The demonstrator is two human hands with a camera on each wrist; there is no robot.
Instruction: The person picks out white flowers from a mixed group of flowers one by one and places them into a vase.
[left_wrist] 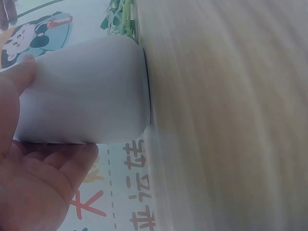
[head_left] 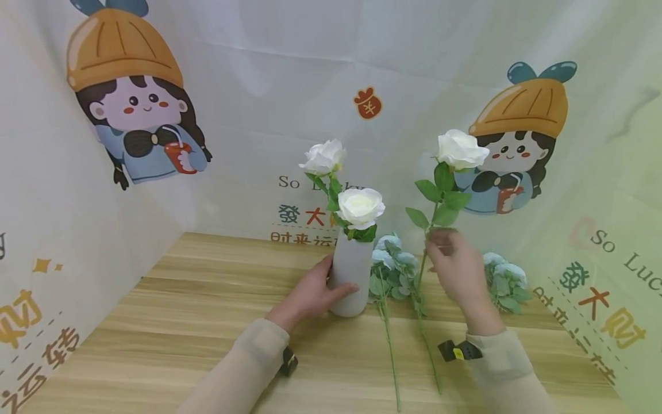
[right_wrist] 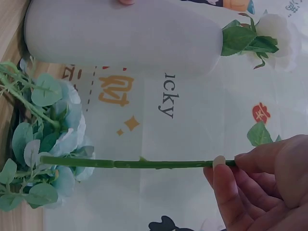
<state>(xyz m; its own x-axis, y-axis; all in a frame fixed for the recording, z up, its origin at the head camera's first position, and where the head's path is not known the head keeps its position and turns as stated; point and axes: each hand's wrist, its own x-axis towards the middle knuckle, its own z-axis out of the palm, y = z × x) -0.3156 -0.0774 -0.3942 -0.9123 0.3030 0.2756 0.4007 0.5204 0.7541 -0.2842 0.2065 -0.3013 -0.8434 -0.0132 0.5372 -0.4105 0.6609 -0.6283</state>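
Note:
A white vase [head_left: 351, 276] stands upright on the wooden table with two white roses in it, one lower in front [head_left: 361, 207] and one taller behind [head_left: 324, 156]. My left hand [head_left: 310, 290] grips the vase's lower body, thumb across the near side and fingers around the back. To the right of the vase, my right hand [head_left: 460, 270] pinches a third white rose [head_left: 462, 149] by its green stem, just under the leaves. In the right wrist view the bare stem [right_wrist: 159, 164] extends below the fingertips, its cut end overlapping blue flowers.
Pale blue flowers [head_left: 398, 264] with long green stems lie on the table [head_left: 207, 299] right of the vase, stems pointing toward me. Another pale blue bunch [head_left: 505, 276] lies beyond my right wrist. Printed cloth [head_left: 248, 126] walls off the back and sides.

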